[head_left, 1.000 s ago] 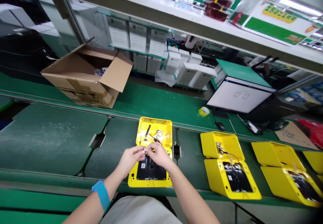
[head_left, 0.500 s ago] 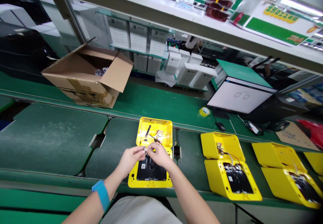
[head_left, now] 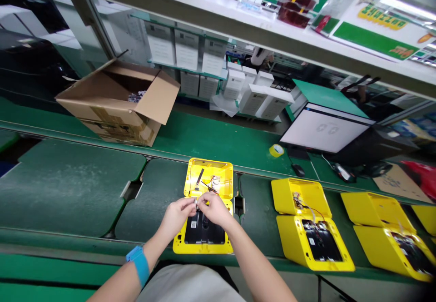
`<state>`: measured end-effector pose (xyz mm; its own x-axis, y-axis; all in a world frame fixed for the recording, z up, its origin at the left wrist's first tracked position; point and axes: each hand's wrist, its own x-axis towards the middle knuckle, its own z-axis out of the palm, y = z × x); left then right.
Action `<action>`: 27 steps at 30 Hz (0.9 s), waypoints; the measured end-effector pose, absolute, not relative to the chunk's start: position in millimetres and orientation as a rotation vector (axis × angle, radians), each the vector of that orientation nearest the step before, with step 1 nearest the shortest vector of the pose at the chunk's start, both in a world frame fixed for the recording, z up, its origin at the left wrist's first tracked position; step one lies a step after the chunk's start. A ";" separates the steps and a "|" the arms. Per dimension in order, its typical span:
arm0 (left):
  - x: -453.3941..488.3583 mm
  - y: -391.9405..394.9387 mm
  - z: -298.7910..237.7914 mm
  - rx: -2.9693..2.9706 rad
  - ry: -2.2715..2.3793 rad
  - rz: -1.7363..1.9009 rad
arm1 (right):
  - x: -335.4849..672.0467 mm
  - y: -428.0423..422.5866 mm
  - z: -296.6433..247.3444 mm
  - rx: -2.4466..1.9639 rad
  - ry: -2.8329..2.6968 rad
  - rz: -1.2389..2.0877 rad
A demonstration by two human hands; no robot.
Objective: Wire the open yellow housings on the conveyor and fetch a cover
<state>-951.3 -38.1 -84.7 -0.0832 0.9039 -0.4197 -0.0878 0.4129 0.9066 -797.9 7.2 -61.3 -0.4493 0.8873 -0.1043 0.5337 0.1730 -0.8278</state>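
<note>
An opened yellow plastic housing lies on the green mat in two halves. Its far half (head_left: pixel 208 179) holds a black strip and thin wires with a small circuit board (head_left: pixel 214 183). The near half (head_left: pixel 180 245) carries a black panel (head_left: pixel 204 231) with a white label. Above the seam, my left hand (head_left: pixel 176 217) and my right hand (head_left: pixel 214 209) pinch a small silvery connector (head_left: pixel 196 204) on a thin wire between their fingertips. The fingers partly hide it, so its exact shape is unclear. A blue wrist strap (head_left: pixel 138 264) circles my left wrist.
Further open yellow housings (head_left: pixel 299 197) stand in a row to the right on the green bench. Behind are an open cardboard box (head_left: pixel 119 106), a tape roll (head_left: pixel 276 150), a mouse (head_left: pixel 298 170) and a monitor (head_left: pixel 323 129). White boxes fill shelves beyond.
My hands stay pinched together over the housing with little visible movement. The whole view shifts only slightly.
</note>
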 end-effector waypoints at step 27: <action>-942.8 -34.4 -84.8 1.160 1.510 0.983 | -796.6 16.9 -77.8 -1.419 -1.793 1.474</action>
<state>-942.8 -34.4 -84.8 -0.0896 0.9737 -0.2096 0.2026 0.2239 0.9533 -796.6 16.9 -77.8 -0.3922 0.8791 -0.2709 0.4357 -0.0818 -0.8964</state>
